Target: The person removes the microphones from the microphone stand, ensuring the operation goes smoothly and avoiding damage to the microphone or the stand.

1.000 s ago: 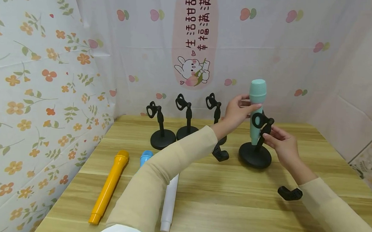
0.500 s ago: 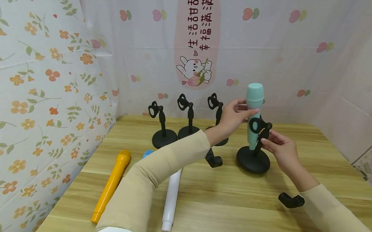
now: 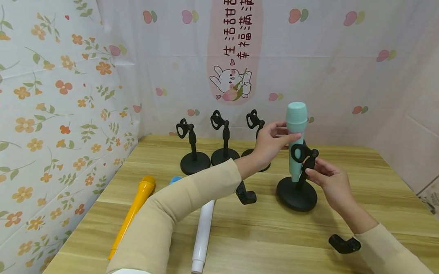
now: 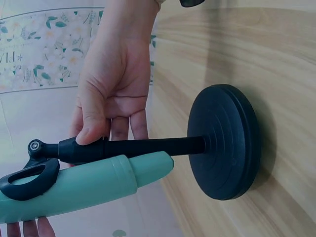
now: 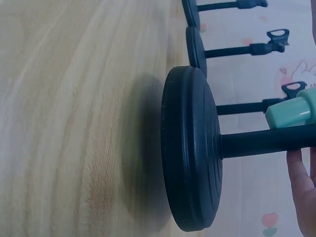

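In the head view, my left hand (image 3: 268, 145) holds a mint-green microphone (image 3: 296, 120) just below its thick head, with the narrow end pointing down. My right hand (image 3: 329, 180) pinches the pole of a black microphone stand (image 3: 297, 195). In the left wrist view, the stand's looped clip (image 4: 32, 180) lies against the microphone's body (image 4: 94, 190); whether the body passes through the loop I cannot tell. The right thumb (image 4: 91, 123) presses on the pole's upper part. Fingertips of the left hand (image 4: 32, 228) show under the microphone.
Three more black stands (image 3: 224, 155) line the back of the wooden table (image 3: 259, 245). An orange microphone (image 3: 137, 203), a white one (image 3: 203, 238) and a blue one (image 3: 175, 179), mostly hidden by the left sleeve, lie at the left. Black angular pieces (image 3: 343, 243) sit by both sleeves.
Both hands have come nearer and slightly left, bringing the stand and the mint-green microphone with them. The microphone has also sunk a little. The head view has shifted slightly.
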The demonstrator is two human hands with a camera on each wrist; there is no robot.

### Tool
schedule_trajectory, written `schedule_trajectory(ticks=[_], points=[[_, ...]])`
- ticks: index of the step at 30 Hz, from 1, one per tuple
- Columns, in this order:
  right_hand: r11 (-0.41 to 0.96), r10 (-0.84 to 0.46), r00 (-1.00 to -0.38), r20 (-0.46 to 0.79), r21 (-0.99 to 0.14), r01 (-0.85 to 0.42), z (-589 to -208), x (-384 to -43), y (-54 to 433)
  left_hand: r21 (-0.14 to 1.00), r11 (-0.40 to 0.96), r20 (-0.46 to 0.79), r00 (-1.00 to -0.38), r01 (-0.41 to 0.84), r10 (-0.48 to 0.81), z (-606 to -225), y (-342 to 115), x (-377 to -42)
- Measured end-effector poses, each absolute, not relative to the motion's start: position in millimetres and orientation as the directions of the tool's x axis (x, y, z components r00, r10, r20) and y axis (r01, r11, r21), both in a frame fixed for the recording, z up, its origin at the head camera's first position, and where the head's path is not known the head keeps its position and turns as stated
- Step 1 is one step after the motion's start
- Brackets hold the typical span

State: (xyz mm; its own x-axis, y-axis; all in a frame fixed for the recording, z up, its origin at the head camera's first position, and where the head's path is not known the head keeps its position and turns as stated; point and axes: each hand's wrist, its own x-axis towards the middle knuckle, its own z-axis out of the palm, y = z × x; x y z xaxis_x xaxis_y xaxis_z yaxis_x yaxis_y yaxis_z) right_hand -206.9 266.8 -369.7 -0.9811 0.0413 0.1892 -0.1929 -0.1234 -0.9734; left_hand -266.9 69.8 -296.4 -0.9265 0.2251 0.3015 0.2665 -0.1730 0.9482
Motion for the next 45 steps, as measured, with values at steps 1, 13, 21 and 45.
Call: schedule_trajectory(ticks=[1, 13, 21, 45], points=[[-0.131, 0.041, -0.982, 0.186, -0.973, -0.19, -369.5, -205.6, 266.5, 0.948, -0.178, 0.302, -0.925, 0.265, 0.228, -296.7, 69.1, -265.8], [-0.166, 0.001, -0.977, 0.213, -0.963, -0.211, -371.1, -195.4, 262.2, 0.938, -0.212, 0.325, -0.912, 0.275, 0.25, -299.5, 61.0, -250.7], [-0.148, -0.016, -0.976, 0.216, -0.966, -0.212, -375.8, -189.3, 260.7, 0.938, -0.226, 0.316, -0.915, 0.262, 0.251, -304.4, 58.4, -244.5], [-0.012, 0.018, -0.982, 0.189, -0.982, -0.19, -385.4, -173.9, 262.5, 0.937, -0.205, 0.328, -0.914, 0.283, 0.24, -318.8, 57.0, -229.8]])
